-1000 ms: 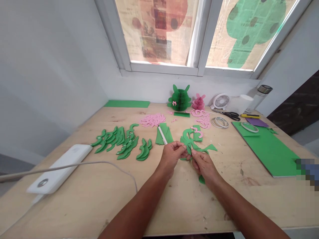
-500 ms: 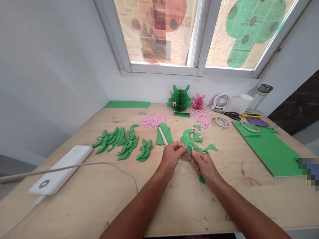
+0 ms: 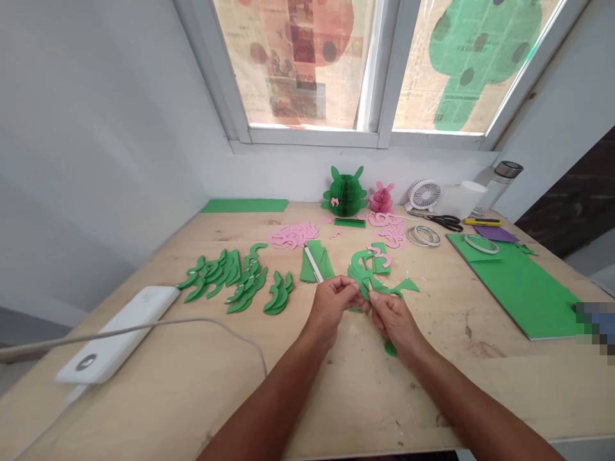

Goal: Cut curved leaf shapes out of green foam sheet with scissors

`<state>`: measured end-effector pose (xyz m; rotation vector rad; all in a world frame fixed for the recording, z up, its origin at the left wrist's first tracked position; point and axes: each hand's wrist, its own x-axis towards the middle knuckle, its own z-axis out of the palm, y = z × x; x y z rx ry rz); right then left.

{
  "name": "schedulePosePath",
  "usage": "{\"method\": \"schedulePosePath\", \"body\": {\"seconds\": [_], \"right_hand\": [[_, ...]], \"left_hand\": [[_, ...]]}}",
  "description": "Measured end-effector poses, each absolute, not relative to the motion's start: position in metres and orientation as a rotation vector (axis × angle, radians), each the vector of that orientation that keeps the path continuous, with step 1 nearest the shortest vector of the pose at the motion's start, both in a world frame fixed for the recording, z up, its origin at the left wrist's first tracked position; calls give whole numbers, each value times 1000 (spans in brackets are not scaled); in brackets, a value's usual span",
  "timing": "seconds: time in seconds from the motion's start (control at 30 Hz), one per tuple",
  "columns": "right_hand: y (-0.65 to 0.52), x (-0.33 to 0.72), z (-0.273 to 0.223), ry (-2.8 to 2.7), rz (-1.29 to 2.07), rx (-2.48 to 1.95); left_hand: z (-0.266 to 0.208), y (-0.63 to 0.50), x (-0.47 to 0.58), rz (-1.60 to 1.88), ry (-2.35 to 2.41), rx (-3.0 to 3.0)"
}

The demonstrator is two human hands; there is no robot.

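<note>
Over the table's middle my left hand (image 3: 337, 306) is closed in a pinch, its fingertips near my right hand (image 3: 394, 320). What the left fingertips hold, if anything, is too small to make out. My right thumb and finger are pinched together at a small pale sliver (image 3: 369, 286), whose kind I cannot make out. Just beyond the fingertips lie overlapping green paper cutouts (image 3: 359, 262) and a pink curved cutout (image 3: 382, 257). A green paper piece (image 3: 391, 347) shows partly beneath my right hand. By my left hand, a white pen (image 3: 314, 264) rests on green paper sheets (image 3: 327, 266).
Left are stacked green curved cutouts (image 3: 247, 285) and a white power bank (image 3: 120, 333) with a cable (image 3: 192, 320) across it. Behind stand green (image 3: 346, 195) and pink (image 3: 381, 198) paper figures and a fan (image 3: 425, 194). Scissors (image 3: 444, 222), tape rolls (image 3: 427, 235) and a green board (image 3: 523, 294) lie right.
The view has shifted slightly. Both hands keep nearly the same pose and place, with only tiny finger movement.
</note>
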<state>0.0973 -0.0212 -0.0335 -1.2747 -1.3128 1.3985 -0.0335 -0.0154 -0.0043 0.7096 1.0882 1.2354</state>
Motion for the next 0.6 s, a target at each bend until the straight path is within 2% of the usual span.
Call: {"method": "schedulePosePath", "body": {"seconds": [0.6], "right_hand": [[-21,97,-34,-1361,1399,-1273]], "left_hand": [[-8,-14,-33,1325,1044,652]]}}
